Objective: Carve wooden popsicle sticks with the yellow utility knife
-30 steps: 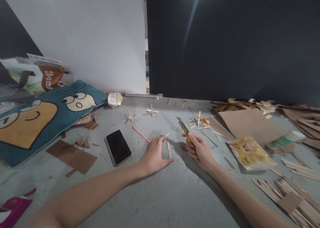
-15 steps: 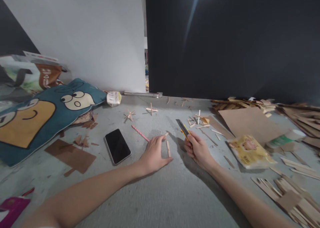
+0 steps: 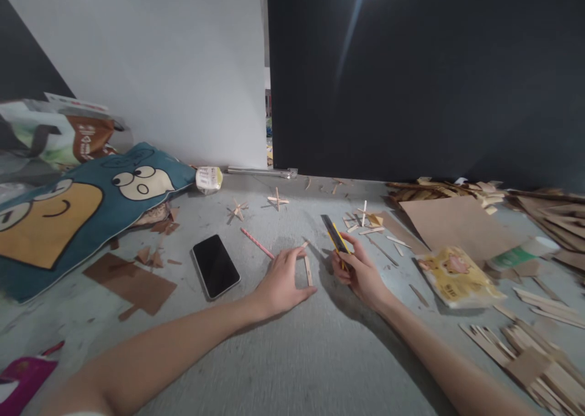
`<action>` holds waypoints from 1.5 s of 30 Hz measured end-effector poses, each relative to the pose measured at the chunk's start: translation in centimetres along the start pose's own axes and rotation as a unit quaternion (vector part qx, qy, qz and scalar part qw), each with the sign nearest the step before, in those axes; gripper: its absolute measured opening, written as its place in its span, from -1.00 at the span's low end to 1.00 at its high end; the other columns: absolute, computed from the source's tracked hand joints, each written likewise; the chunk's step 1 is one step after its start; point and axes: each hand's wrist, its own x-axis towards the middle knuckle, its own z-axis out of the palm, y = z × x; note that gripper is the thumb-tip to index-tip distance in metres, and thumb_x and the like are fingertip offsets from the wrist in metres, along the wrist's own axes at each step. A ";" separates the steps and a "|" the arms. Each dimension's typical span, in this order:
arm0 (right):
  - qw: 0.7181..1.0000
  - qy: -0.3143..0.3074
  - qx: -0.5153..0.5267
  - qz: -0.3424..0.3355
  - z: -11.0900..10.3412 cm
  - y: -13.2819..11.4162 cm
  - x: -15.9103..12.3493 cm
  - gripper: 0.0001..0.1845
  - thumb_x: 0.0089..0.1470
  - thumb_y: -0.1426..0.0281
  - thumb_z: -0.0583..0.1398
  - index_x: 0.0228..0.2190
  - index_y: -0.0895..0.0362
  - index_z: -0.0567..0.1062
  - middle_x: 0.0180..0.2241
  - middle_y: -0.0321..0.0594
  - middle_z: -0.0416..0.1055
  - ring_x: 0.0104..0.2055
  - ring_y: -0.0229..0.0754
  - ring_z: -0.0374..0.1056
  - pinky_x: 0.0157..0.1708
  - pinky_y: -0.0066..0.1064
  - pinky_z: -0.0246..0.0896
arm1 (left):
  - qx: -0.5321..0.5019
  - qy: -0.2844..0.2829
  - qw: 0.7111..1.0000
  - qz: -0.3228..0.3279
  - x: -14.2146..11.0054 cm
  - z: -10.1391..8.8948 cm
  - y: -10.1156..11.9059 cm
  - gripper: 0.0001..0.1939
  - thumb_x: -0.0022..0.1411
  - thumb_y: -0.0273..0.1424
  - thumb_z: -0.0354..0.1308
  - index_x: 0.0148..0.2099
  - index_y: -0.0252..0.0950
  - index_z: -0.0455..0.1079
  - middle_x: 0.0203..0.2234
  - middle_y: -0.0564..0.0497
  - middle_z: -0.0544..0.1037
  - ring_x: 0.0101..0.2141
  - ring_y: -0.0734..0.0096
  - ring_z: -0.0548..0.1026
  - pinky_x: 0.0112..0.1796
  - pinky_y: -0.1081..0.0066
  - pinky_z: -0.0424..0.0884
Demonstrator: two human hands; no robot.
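Note:
My left hand (image 3: 281, 284) rests on the grey tabletop with thumb and fingers curved around a short flat wooden stick (image 3: 308, 271), which spans the gap between the fingertips and the thumb. Another small wooden piece (image 3: 304, 244) pokes out by the fingertips. To the right, my right hand (image 3: 359, 270) is closed round a yellow and black utility knife (image 3: 338, 240). Its blade is out and points away from me, up and to the left. The knife is apart from the stick. A pink striped straw (image 3: 256, 243) lies just beyond my left fingers.
A phone (image 3: 216, 267) lies left of my left hand. Small crossed-stick figures (image 3: 277, 200) stand further back. On the right are a yellow packet (image 3: 459, 279), a cup (image 3: 523, 253), brown cardboard (image 3: 459, 224) and bundled sticks (image 3: 532, 364). A blue cushion (image 3: 123, 221) is at left.
My right fingers have shifted on the utility knife: the index finger has lifted along its side, and the knife has turned slightly. My left hand and the stick have stayed in place.

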 end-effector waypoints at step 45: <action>0.978 0.116 0.117 -0.131 7.7 -1.1 3.2 -0.40 -0.11 0.22 0.41 -0.72 0.04 0.07 -0.79 -0.58 -0.09 -0.77 -0.48 -0.18 -0.79 -0.57 -0.18 | 0.025 0.008 1.000 -0.012 0.0 -0.1 0.4 -0.07 0.02 -0.41 0.52 0.36 -0.21 0.15 0.16 -0.24 0.56 0.25 -0.14 0.44 0.22 -0.15 0.36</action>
